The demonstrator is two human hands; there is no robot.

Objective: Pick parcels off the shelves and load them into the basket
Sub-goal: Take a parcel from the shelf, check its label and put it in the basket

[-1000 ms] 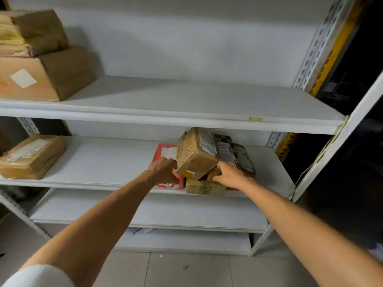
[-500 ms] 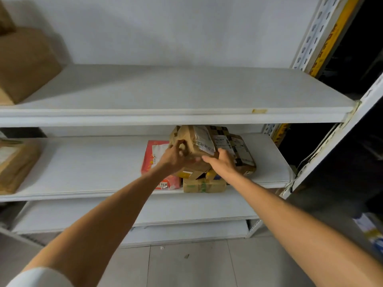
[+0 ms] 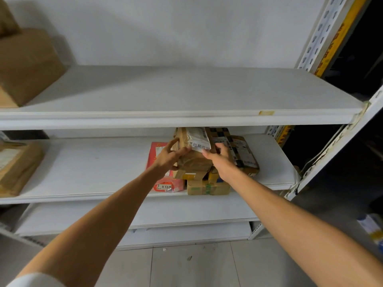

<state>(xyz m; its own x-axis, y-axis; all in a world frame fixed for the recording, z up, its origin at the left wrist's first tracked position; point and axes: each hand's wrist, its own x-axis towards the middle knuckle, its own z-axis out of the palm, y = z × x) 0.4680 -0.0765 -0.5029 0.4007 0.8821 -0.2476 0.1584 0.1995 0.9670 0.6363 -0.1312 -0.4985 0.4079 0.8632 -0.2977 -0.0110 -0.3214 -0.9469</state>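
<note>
The upper shelf [image 3: 165, 119] hides the top of the brown parcel [image 3: 193, 161] — the frame's left edge crops a cardboard box [image 3: 24, 65].

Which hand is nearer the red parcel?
Left. The left hand grips the brown parcel in front of the red parcel; the right hand holds that brown parcel's other side.

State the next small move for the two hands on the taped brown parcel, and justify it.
Probably draw the taped brown parcel forward off the pile: left hand and right hand grip its sides, it sits atop other boxes, and the upper shelf lies close above, so lifting looks cramped.
</note>
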